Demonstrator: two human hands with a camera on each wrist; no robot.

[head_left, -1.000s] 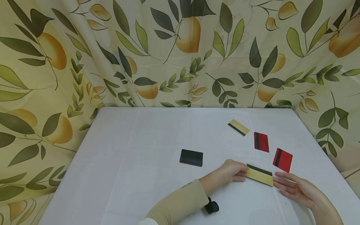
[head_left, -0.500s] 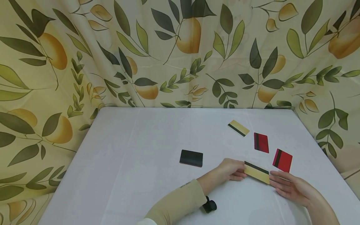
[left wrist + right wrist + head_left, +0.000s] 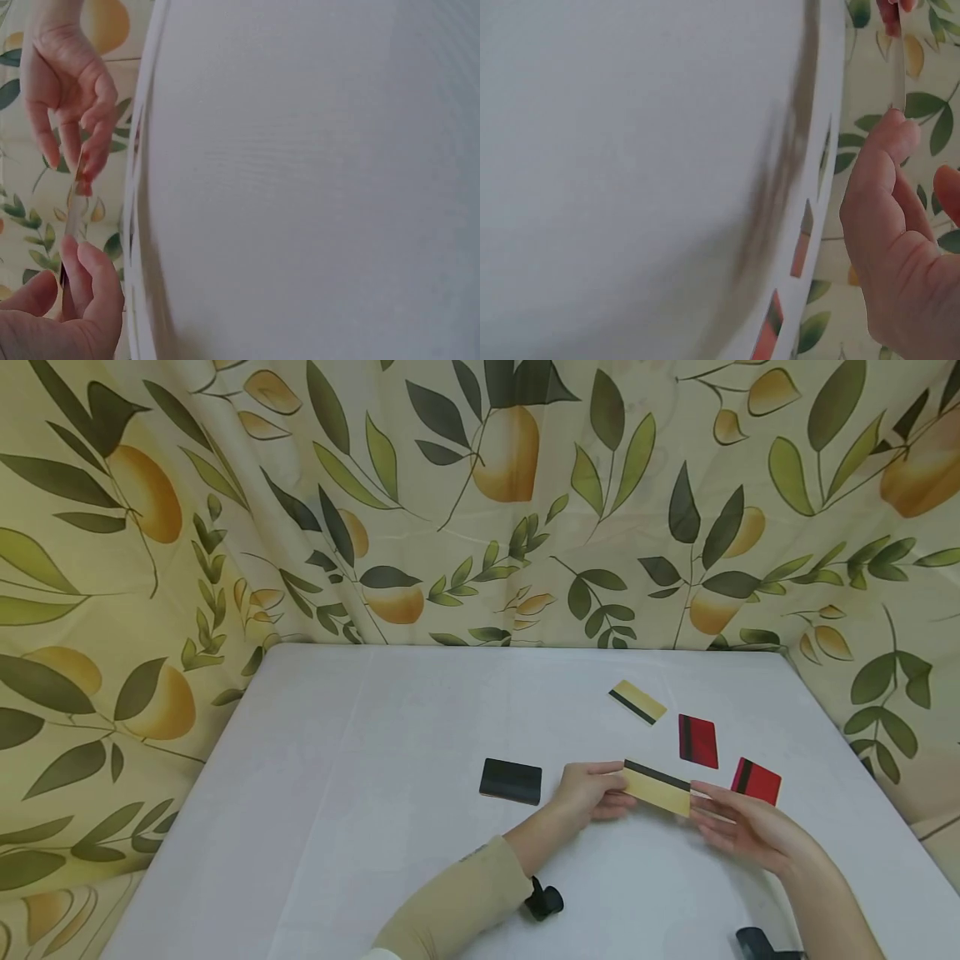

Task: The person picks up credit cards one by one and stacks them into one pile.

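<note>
A gold card [image 3: 656, 788] with a black stripe is up off the white table, tilted, between both hands. My left hand [image 3: 588, 793] pinches its left end between thumb and fingers, as the left wrist view shows with the card [image 3: 75, 214] edge-on. At the other end, the fingertips of my right hand [image 3: 750, 827] touch the card's edge. In the right wrist view, that hand's thumb [image 3: 949, 195] stands apart from the card. Beyond the right hand lies a red card [image 3: 757, 779] with a black stripe, its near part hidden by the hand.
Another red card [image 3: 698, 741] and a second gold card [image 3: 637, 702] lie farther back on the white table [image 3: 360, 827]. Left of my left hand is a black, flat rectangular stack [image 3: 511, 781]. A fruit-patterned curtain [image 3: 465, 552] hangs behind the table.
Both hands have carried the gold card leftward and up in the head view. My right hand now covers part of the nearer red card. The other cards and the black stack stay put.
</note>
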